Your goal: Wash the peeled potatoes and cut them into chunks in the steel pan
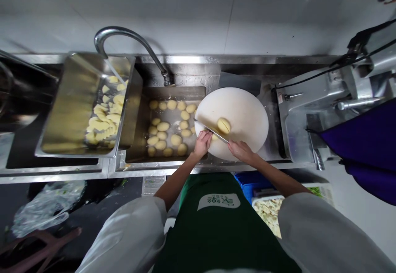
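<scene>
Fingers (206,136) of the left hand (202,143) are curled together at the near-left edge of the round white cutting board (244,112); whether they pin a piece there I cannot tell, a small yellow bit (214,137) shows just beside them. Going left to right: rectangular stainless steel tray (74,100) sits tilted over the left basin, holding a pile of pale yellow cut potato pieces (105,118) along its right side. Curved chrome tap (130,38) arches above it, spout over the tray. Next, the stainless steel sink basin (173,93) holds whole peeled yellow potatoes (170,126) in water. The board overlaps the basin's right rim and rests on the steel counter (269,149). One peeled yellow potato (223,125) lies near the board's middle, the long steel knife blade (212,130) touching its near side, running diagonally from upper left to lower right. Right hand (243,151) is clamped on the knife handle at the board's near edge, handle itself hidden. Right of the board: grey metal slicing machine (321,104) with black cable. Far right, purple fabric (365,141). Below the counter edge, green apron (216,223), blue crate (247,182) and a white tub of pale scraps (269,211).
</scene>
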`<act>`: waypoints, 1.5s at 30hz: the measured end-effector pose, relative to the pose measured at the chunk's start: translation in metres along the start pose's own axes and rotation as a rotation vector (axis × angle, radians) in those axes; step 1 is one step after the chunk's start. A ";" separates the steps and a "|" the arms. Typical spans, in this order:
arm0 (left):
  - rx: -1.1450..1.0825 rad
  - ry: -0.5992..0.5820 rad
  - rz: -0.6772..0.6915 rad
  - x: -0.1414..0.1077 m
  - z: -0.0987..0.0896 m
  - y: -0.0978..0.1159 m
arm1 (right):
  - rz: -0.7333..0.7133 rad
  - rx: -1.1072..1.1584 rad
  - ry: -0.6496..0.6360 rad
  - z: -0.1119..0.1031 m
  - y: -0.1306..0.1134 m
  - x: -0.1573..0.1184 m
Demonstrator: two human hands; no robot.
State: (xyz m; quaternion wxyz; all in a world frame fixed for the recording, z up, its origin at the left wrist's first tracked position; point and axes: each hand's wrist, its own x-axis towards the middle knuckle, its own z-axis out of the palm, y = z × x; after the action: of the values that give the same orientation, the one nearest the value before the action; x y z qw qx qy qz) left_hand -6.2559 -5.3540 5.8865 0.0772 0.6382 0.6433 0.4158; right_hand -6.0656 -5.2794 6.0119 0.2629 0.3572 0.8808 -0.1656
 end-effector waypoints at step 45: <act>0.092 -0.209 -0.105 0.008 0.009 0.042 | 0.168 0.103 -0.052 0.062 0.009 -0.075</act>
State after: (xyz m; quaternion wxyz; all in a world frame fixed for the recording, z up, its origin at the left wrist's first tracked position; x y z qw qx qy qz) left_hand -6.2197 -5.3498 5.9107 0.1361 0.6462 0.6828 0.3126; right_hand -5.9918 -5.3434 6.0047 0.2798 0.4384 0.8310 -0.1975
